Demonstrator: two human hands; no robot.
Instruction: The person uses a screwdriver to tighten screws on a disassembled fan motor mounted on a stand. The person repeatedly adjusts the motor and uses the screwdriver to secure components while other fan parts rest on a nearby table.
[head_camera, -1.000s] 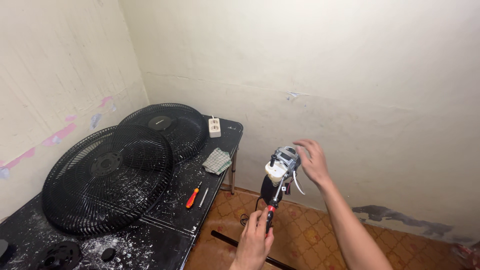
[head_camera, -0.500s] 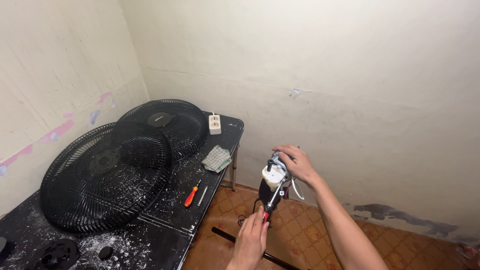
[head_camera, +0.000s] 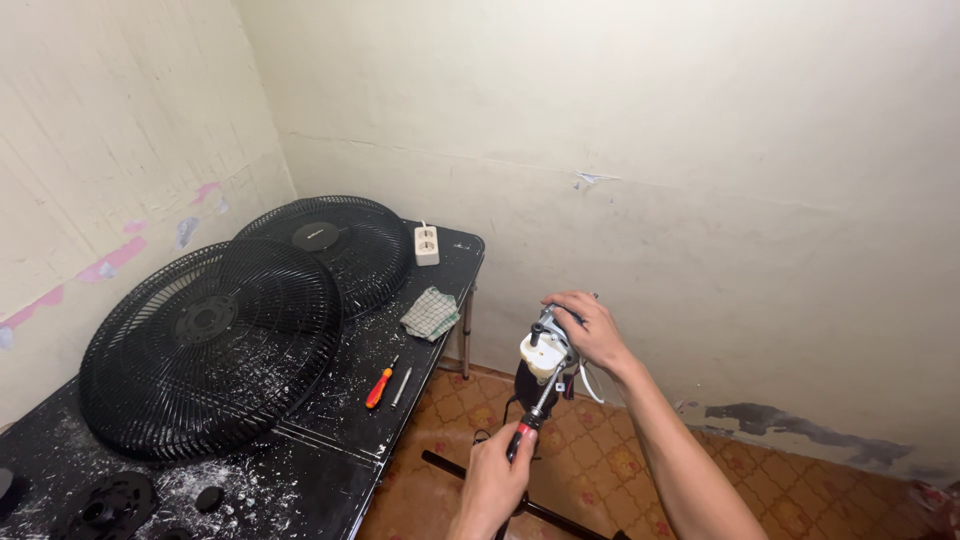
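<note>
While the head view looks down past the table edge, we note the right hand (head_camera: 590, 330) clasped over the top of a fan motor unit (head_camera: 545, 365), which is held in the air above the patterned floor tiles (head_camera: 600, 460), just right of the black table (head_camera: 330, 470). Left hand (head_camera: 492, 485) is clenched on the red-and-black handle of a screwdriver (head_camera: 535, 410), its shaft angled up into the motor's white part. Against the frame a second back, the motor sits lower and nearer our body, and the right hand has shifted from its side onto its top; we judge the driver tip is now seated for turning. On the table: two black fan grilles (head_camera: 210, 345), a white socket strip (head_camera: 427, 245), a checked cloth (head_camera: 430, 313), an orange screwdriver (head_camera: 379, 385), white debris.
</note>
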